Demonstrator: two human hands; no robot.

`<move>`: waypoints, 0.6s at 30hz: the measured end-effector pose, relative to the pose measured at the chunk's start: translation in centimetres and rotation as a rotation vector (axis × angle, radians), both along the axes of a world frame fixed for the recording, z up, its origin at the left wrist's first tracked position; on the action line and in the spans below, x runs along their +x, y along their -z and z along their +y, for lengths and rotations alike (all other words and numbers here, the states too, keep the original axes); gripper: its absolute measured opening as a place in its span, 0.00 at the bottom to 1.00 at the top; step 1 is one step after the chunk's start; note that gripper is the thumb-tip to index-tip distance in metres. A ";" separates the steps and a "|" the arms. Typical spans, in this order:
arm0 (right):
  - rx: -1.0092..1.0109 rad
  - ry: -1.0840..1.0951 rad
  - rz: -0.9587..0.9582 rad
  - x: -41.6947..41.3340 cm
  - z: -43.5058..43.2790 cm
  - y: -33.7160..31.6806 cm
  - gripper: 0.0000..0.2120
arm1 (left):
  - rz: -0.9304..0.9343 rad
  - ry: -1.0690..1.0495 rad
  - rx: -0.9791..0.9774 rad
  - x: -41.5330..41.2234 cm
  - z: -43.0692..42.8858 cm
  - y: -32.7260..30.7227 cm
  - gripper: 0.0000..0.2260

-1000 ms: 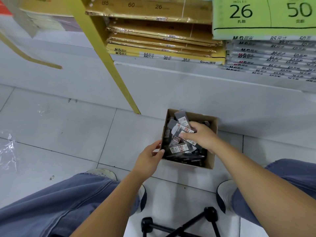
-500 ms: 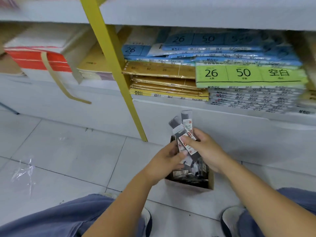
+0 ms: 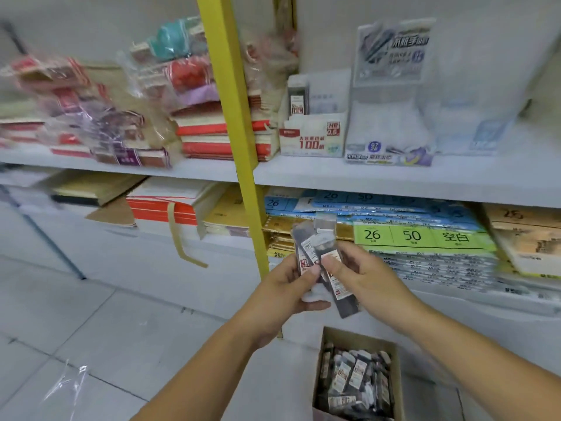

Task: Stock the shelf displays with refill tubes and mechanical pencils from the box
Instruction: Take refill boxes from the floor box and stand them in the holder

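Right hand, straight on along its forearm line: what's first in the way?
The left hand: it holds the same refill tube packs just up-left of the right hand. Beyond that, probably the yellow upright or the gold paper stack; depth unclear.

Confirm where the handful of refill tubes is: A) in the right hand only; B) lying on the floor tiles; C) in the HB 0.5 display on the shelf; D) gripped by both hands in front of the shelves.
D: the left hand and right hand both grip the refill tubes in the air, clear of the box on the floor.
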State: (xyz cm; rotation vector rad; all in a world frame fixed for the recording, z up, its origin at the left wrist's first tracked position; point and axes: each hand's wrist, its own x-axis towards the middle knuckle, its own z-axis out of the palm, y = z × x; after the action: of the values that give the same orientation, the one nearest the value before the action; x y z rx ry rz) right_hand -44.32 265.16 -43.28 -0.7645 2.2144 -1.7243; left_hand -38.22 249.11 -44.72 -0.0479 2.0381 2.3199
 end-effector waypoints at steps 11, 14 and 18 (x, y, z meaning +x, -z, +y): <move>0.047 0.067 0.184 -4.1 -1.3 -10.0 0.24 | 0.214 -0.023 0.153 -4.6 -1.9 -8.5 0.14; 0.027 0.052 0.257 -4.9 -1.8 -12.0 0.21 | 0.270 -0.090 0.207 -5.9 -2.6 -9.5 0.14; -0.066 0.146 0.409 -7.0 -2.7 -15.8 0.17 | 0.368 -0.169 0.225 -7.6 -4.0 -10.9 0.12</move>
State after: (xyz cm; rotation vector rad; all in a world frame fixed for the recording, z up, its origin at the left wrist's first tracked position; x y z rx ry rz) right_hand -51.36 262.42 -27.53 -1.0796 2.5406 -1.8522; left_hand -45.86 245.08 -33.78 0.2430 1.9651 2.8301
